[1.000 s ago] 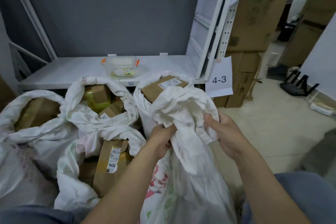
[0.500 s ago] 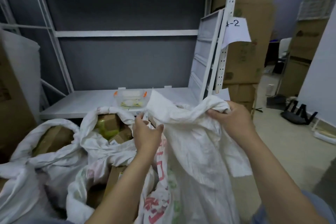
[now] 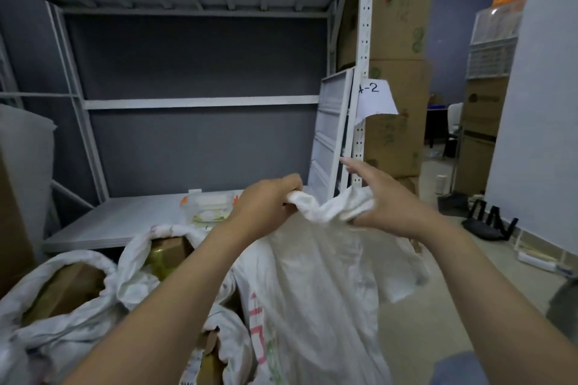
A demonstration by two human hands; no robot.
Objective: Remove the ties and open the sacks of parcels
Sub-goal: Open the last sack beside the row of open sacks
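The sack (image 3: 319,284) mouth is held raised: left hand (image 3: 266,203) grip clenched on it, right hand (image 3: 387,200) pinching it, fingers extended.

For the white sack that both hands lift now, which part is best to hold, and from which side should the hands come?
Probably the bunched top edge of the white sack. It is gathered into a thick roll, easier to pinch than the flat, slack cloth below. Come from the near side, as now: the left hand is closed over the roll's left end, and the right hand pinches its right end with the other fingers spread.
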